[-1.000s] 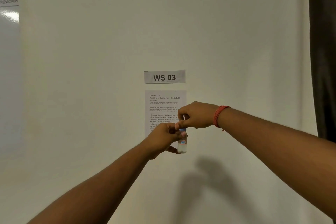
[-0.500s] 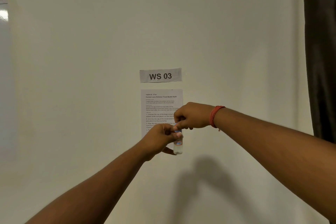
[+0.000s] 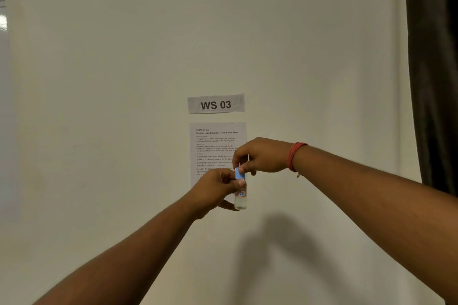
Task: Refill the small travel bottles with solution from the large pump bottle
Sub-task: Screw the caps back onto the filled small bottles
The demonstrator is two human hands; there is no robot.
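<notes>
A: Left to right. The left hand point(image 3: 218, 187) grips the travel bottle point(image 3: 240, 197) upright in mid-air before the wall point(image 3: 99, 131), fingers curled round its body. Purpose, I judge: hold it steady.

B: And the right hand point(image 3: 262, 156)?

A: Fingertips pinch the blue cap point(image 3: 239, 173) from above, apparently to turn it.

B: Change from the earlier frame?

A: The cap now shows between the fingers; previously covered. Grips unchanged. Pump bottle: out of view.

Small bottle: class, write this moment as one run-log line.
left hand holds small bottle upright | right hand pinches blue cap | pump bottle not in view | wall sign behind
</notes>
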